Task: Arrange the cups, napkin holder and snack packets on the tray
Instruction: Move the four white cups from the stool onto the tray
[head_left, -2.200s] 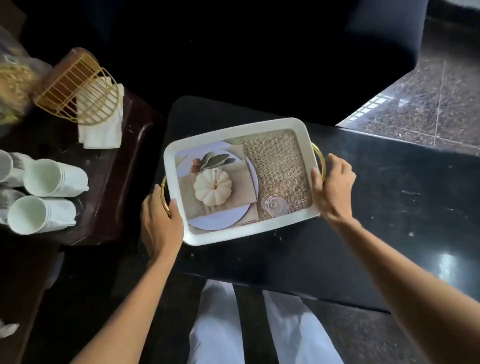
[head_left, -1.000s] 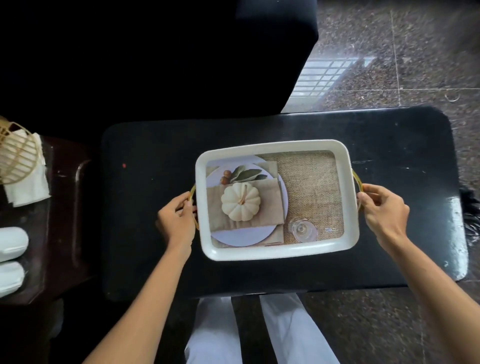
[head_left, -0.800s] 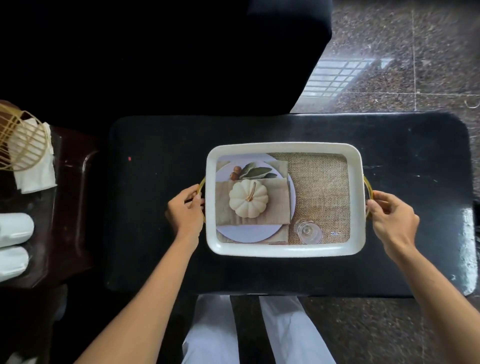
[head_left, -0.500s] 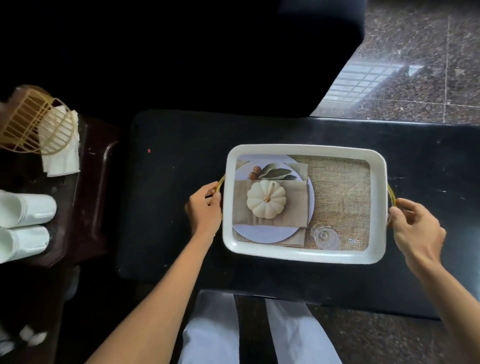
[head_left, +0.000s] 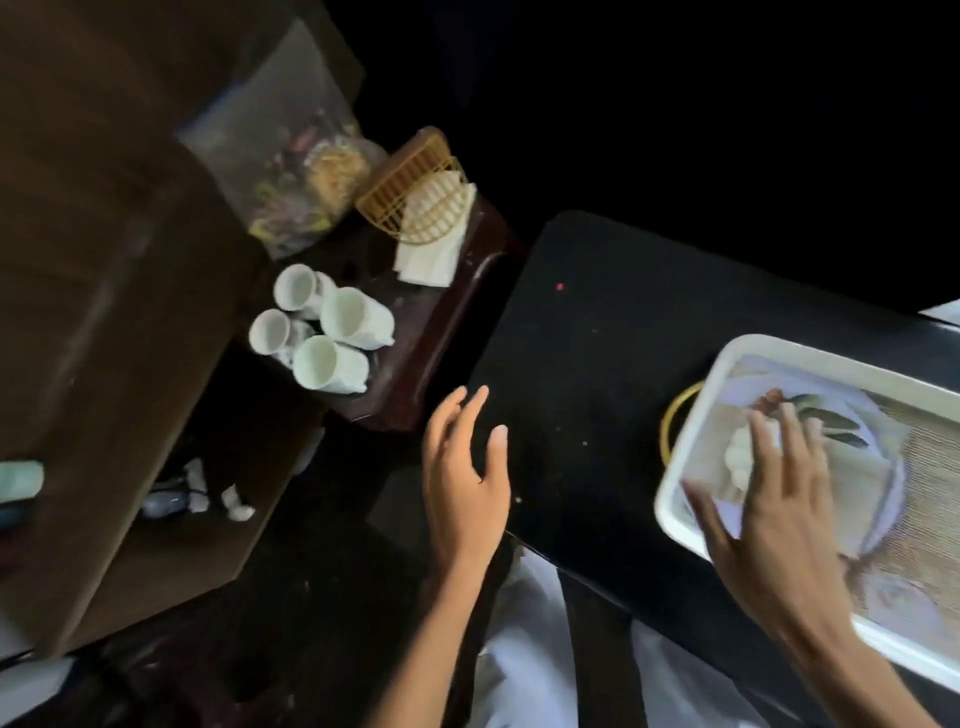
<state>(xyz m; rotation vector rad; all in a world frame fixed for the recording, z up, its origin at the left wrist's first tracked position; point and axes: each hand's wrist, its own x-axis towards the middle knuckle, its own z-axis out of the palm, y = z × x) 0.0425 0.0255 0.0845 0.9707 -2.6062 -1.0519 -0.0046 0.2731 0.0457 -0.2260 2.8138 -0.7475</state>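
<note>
At the far left of the frame stands a brown piece of furniture (head_left: 104, 260), its near corner reaching toward the bottom. Just right of it, in the upper left, a clear bag of snack packets (head_left: 296, 171) leans at the back of a dark wooden side table (head_left: 441, 332). Below the bag, four white cups (head_left: 343, 314) sit bunched together on that table, touching one another, with their open mouths turned toward the camera. Right of the bag, a gold wire napkin holder (head_left: 410, 192) lies tilted at the table's far corner, with white napkins (head_left: 431, 254) spilling out beneath it.

Near the centre, the left hand (head_left: 462, 483) hovers over the near corner of a black table (head_left: 597, 364), fingers spread and straight, holding nothing, pointing toward the cups but well apart from them. White trousers (head_left: 530, 649) show at the bottom centre.

At the right edge, the white tray (head_left: 685, 441) rests on the black table with a gold handle (head_left: 670, 415) on its left end; it carries none of the cups, the holder or the packets. The right hand (head_left: 769, 519) is over the tray's left half with loose, spread fingers, grasping nothing; motion blur hides whether it touches the tray.
</note>
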